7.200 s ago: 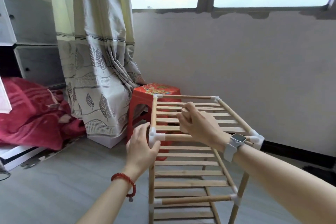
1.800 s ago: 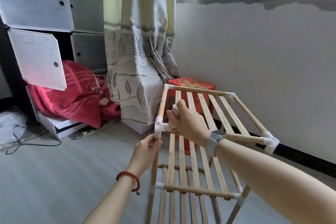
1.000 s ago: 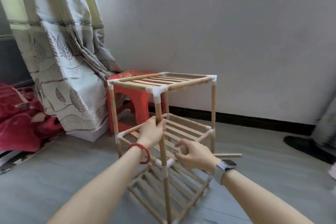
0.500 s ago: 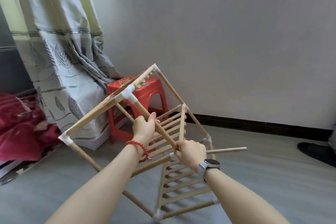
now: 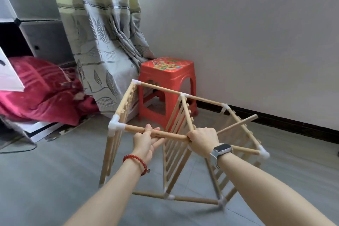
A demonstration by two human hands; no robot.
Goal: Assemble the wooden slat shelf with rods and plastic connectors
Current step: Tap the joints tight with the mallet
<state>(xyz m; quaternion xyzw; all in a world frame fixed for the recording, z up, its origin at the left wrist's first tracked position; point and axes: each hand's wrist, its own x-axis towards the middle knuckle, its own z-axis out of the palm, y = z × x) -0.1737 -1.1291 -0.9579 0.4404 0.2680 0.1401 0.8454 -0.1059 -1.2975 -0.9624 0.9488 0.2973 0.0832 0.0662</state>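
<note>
The wooden slat shelf [image 5: 176, 145] lies tipped on its side on the grey floor [image 5: 55, 180], its long axis running left to right, slat panels standing on edge. Your left hand [image 5: 146, 141] curls around the near top rod [image 5: 170, 135]. Your right hand [image 5: 203, 141] grips that rod's right end and a loose rod [image 5: 238, 124] angling up to the right. A red plastic stool [image 5: 167, 82] stands behind. No writing is readable.
</note>
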